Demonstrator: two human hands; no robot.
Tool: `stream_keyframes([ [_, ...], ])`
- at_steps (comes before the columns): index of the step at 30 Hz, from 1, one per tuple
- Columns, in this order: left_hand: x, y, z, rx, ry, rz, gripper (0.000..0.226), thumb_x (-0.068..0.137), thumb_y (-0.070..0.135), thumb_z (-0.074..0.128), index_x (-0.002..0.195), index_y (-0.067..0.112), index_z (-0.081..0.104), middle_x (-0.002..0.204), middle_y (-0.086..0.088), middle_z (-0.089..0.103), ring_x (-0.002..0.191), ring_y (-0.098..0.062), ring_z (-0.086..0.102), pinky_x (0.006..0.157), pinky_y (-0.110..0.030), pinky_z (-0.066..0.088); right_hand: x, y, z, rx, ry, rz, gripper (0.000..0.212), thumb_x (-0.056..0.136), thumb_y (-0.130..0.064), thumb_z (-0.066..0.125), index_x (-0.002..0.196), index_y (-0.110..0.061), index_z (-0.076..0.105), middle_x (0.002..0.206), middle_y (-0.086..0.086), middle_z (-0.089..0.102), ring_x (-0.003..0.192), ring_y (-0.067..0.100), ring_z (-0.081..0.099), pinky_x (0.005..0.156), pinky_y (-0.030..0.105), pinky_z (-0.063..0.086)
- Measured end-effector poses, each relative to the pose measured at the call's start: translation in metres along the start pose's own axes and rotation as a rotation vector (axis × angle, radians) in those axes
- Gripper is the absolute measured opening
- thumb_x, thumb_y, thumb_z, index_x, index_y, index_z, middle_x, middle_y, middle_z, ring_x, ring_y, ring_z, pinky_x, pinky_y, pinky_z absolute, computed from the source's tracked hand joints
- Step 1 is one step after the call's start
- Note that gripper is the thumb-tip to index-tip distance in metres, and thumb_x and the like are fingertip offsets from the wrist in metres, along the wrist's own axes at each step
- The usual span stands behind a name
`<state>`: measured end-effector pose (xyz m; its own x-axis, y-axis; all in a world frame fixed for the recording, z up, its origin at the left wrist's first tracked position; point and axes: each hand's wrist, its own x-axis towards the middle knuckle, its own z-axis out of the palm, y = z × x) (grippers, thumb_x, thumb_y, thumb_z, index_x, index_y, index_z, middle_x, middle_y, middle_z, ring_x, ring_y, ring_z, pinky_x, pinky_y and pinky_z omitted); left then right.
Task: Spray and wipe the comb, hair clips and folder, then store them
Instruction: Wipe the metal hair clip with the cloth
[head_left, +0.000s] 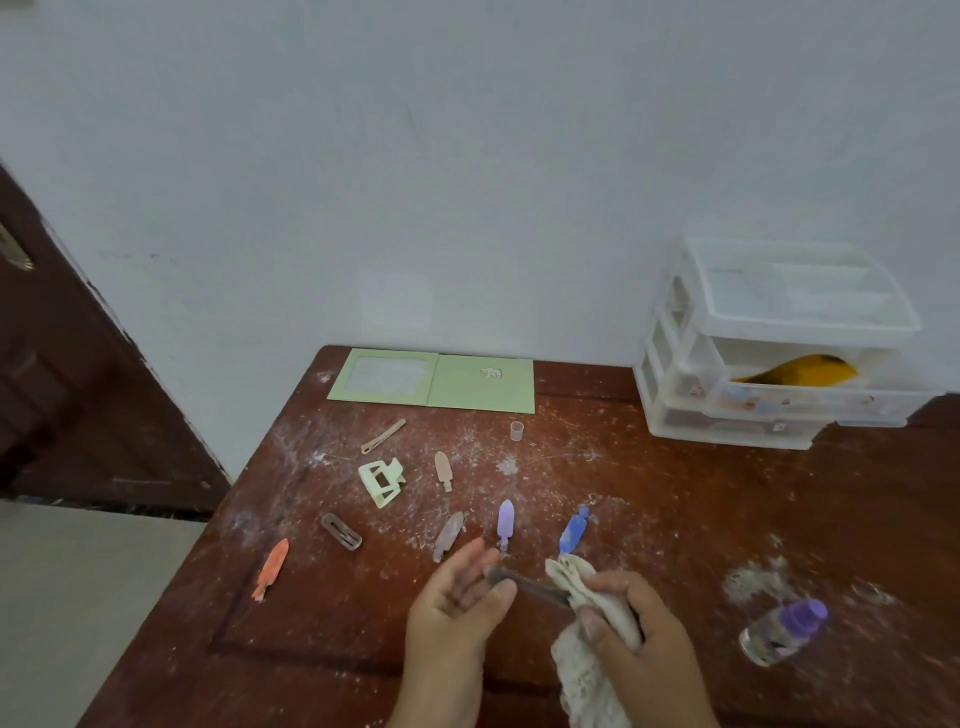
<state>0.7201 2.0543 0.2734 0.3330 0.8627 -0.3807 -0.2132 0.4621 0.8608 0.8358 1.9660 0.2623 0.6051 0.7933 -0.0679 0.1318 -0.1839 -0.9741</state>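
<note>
Wiping step: left hand (457, 597) pinches the dark hair clip (524, 584); right hand (631, 631) grips the cloth (587, 597) around its right end. Next, probably store it.

Pale green folder (480, 387), mint claw clip (382, 480), orange (271, 569), lilac (505, 519) and blue clips (573, 532); cream cloth (592, 670); purple-capped spray bottle (782, 631); reddish-brown counter (675, 493) speckled white.

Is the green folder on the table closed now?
No, the green folder lies opened flat at the far edge of the table, with both of its halves showing side by side.
</note>
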Motion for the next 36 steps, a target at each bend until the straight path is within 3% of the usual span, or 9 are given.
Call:
stream_keyframes([
  [4,-0.007,-0.013,0.017,-0.126,-0.078,-0.151,0.033,0.084,-0.014,0.047,0.063,0.000,0.068,0.054,-0.009,0.069,0.048,-0.016,0.064,0.047,-0.020,0.053,-0.005,-0.002,0.016,-0.010,0.094,-0.060,0.044,0.073,0.008,0.067,0.059,-0.033,0.063,0.067,-0.012,0.068,0.054,-0.007,0.057,0.049,0.004,0.040],
  [6,-0.007,-0.017,0.018,-0.083,-0.094,-0.134,0.031,0.090,-0.005,0.044,0.068,0.002,0.064,0.051,-0.005,0.067,0.045,-0.010,0.062,0.043,-0.015,0.050,-0.007,0.003,0.017,-0.048,0.135,-0.085,0.053,0.073,0.002,0.070,0.072,-0.050,0.060,0.075,-0.024,0.065,0.058,-0.004,0.058,0.050,0.006,0.040],
  [9,0.000,-0.018,0.010,0.095,-0.073,-0.059,0.026,0.095,0.004,0.037,0.076,0.006,0.054,0.047,0.000,0.064,0.043,-0.007,0.056,0.041,-0.013,0.043,-0.004,0.007,0.009,-0.036,0.220,-0.070,0.055,0.075,-0.003,0.070,0.077,-0.057,0.058,0.069,-0.011,0.067,0.063,-0.006,0.058,0.054,0.005,0.041],
  [12,0.001,-0.021,-0.003,0.400,-0.170,0.024,0.027,0.095,0.006,0.037,0.076,0.008,0.056,0.038,0.002,0.054,0.029,-0.005,0.043,0.037,-0.015,0.034,0.003,0.006,0.001,-0.096,0.202,-0.246,0.043,0.075,-0.021,0.069,0.077,-0.063,0.059,0.093,-0.023,0.063,0.087,-0.011,0.055,0.068,-0.001,0.040],
  [15,-0.002,-0.020,-0.012,0.549,-0.252,0.051,0.031,0.094,0.007,0.041,0.069,0.014,0.058,0.032,0.005,0.045,0.025,-0.003,0.034,0.035,-0.013,0.028,0.012,0.001,-0.006,-0.273,0.075,-0.529,0.021,0.074,-0.036,0.058,0.093,-0.046,0.061,0.108,-0.023,0.051,0.099,-0.007,0.050,0.077,0.001,0.039],
  [20,-0.010,-0.012,-0.012,0.577,-0.376,0.153,0.022,0.076,0.024,0.047,0.058,0.017,0.059,0.026,0.006,0.039,0.028,0.001,0.031,0.036,-0.011,0.025,0.026,0.006,-0.003,-0.636,-0.259,-0.867,0.034,0.085,-0.009,0.041,0.113,-0.023,0.054,0.116,-0.001,0.051,0.102,0.011,0.047,0.091,0.017,0.035],
  [24,-0.008,-0.013,-0.019,0.667,-0.445,0.275,0.022,0.067,0.041,0.047,0.056,0.026,0.058,0.030,0.007,0.042,0.032,0.002,0.034,0.039,-0.010,0.025,0.022,0.006,0.002,-0.576,-0.373,-0.785,0.024,0.088,-0.014,0.036,0.107,-0.020,0.049,0.097,0.008,0.055,0.080,0.015,0.052,0.071,0.025,0.046],
  [31,0.004,-0.020,-0.013,0.901,-0.438,0.432,0.030,0.067,0.050,0.032,0.046,0.036,0.048,0.045,0.016,0.049,0.048,0.000,0.045,0.048,-0.010,0.027,0.013,0.006,0.015,-0.249,-0.032,-0.320,0.019,0.076,-0.016,0.051,0.081,-0.034,0.053,0.092,-0.023,0.051,0.091,-0.020,0.048,0.077,-0.003,0.033],
  [36,0.008,-0.025,-0.003,0.914,-0.361,0.373,0.036,0.083,0.027,0.045,0.048,0.034,0.050,0.041,0.015,0.050,0.045,0.000,0.047,0.047,-0.011,0.028,0.021,0.012,0.004,0.212,0.193,0.045,0.033,0.085,0.003,0.055,0.080,-0.030,0.060,0.087,-0.005,0.063,0.074,0.007,0.058,0.058,0.010,0.047],
])
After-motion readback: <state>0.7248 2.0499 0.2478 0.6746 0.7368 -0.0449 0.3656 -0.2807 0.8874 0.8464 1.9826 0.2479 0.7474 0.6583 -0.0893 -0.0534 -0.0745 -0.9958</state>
